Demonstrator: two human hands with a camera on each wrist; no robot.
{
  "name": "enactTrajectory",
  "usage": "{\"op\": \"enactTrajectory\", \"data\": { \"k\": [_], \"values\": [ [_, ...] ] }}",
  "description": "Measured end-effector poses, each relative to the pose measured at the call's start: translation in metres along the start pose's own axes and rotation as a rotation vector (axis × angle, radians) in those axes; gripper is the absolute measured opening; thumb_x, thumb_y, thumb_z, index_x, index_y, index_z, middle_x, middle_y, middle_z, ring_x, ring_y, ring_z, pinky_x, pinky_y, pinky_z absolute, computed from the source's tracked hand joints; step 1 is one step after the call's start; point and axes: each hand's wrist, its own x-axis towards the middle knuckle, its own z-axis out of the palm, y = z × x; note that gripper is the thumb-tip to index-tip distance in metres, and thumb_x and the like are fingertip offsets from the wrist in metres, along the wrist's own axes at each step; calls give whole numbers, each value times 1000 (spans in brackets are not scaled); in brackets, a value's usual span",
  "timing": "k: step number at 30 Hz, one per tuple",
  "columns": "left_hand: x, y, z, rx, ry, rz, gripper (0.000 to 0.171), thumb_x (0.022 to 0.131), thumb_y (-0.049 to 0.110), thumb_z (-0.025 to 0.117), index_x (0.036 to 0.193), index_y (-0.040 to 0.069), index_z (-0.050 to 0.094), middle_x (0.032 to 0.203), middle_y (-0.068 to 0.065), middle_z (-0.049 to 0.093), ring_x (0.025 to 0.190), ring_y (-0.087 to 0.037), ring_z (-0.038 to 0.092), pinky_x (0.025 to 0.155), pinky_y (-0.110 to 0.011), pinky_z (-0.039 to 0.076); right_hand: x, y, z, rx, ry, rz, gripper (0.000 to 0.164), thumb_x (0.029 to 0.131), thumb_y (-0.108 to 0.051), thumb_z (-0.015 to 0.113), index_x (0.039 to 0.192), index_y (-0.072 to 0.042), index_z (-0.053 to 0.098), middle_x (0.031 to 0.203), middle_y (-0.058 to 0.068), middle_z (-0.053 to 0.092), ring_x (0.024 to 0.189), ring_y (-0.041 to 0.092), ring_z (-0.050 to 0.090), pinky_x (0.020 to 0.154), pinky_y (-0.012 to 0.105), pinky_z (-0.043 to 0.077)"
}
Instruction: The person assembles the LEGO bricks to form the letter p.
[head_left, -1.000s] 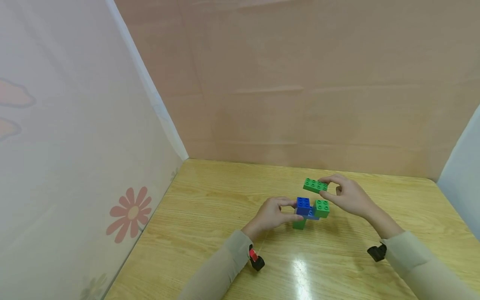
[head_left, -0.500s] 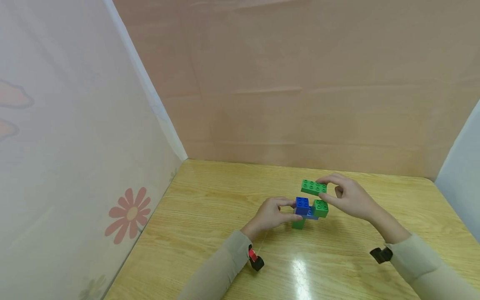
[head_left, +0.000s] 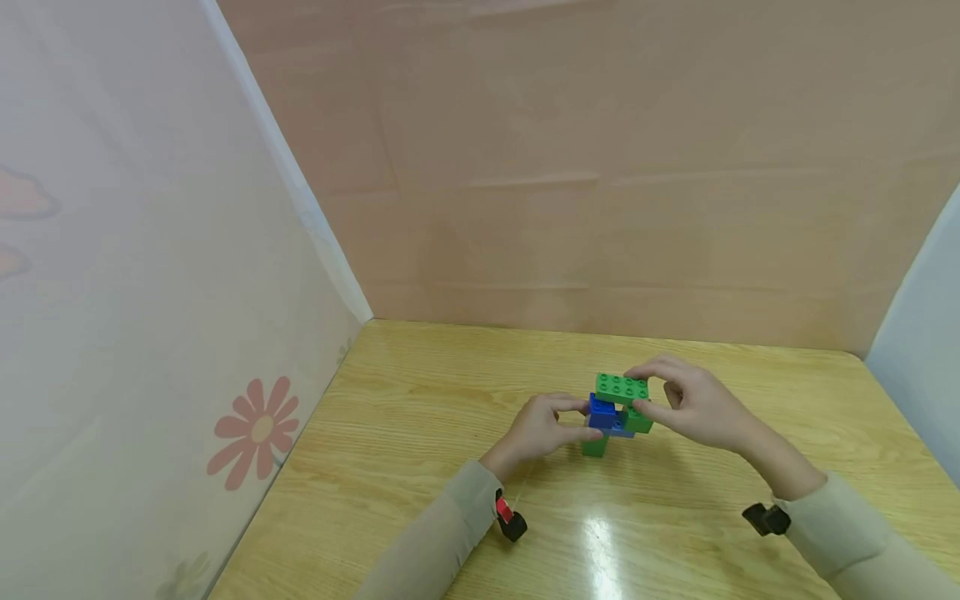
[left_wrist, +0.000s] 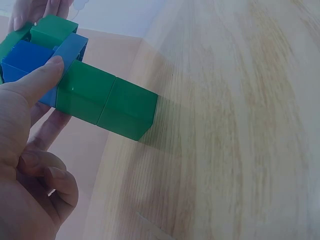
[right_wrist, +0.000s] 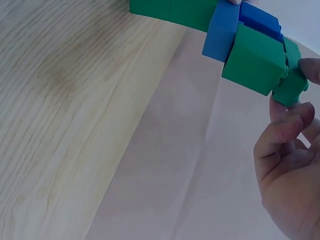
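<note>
Two stacked green toy bricks (left_wrist: pixel 127 107) stand on the table as a column under a flat light-blue brick (right_wrist: pixel 220 32). On the light-blue one sit a dark-blue square brick (head_left: pixel 602 415) and a green square brick (right_wrist: pixel 254 59), side by side with a gap. My left hand (head_left: pixel 542 429) pinches the build at the dark-blue and light-blue bricks, thumb on the near side. Between thumb and fingers, my right hand (head_left: pixel 697 404) grips one end of a long flat green brick (head_left: pixel 618 388). It lies across the tops of the two square bricks, studs up.
The wooden table (head_left: pixel 420 383) runs back to a tan cloth wall (head_left: pixel 525 208). At the left is a pale wall with printed flowers (head_left: pixel 262 429). Dark wrist devices (head_left: pixel 765 519) hang at both sleeves.
My right hand has brought the long green brick down and slightly left, from above the build onto the tops of the square bricks. My left hand keeps its hold.
</note>
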Motion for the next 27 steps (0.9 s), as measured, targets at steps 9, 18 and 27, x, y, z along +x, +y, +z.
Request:
{"op": "enactTrajectory", "data": {
  "k": [9, 18, 27],
  "values": [
    [0, -1, 0, 32, -5, 11, 47, 89, 47, 82, 130, 27, 75, 118, 25, 67, 119, -6, 60, 90, -29, 49, -2, -4, 4, 8, -13, -56, 40, 89, -9, 83, 125, -20, 70, 111, -9, 65, 56, 1, 38, 50, 23, 38],
    [1, 0, 0, 37, -3, 26, 46, 89, 45, 82, 130, 25, 75, 117, 24, 68, 117, -5, 60, 89, -28, 48, -2, -5, 5, 24, -12, -77, 40, 89, -8, 83, 125, -18, 70, 111, -8, 66, 56, 0, 38, 50, 22, 37],
    [1, 0, 0, 29, -1, 37, 45, 90, 42, 83, 130, 24, 75, 117, 23, 68, 116, -3, 60, 88, -28, 49, -2, -2, 9, 18, 5, -60, 34, 91, -12, 82, 123, -19, 72, 108, -11, 66, 58, 3, 39, 51, 23, 38]
  ]
}}
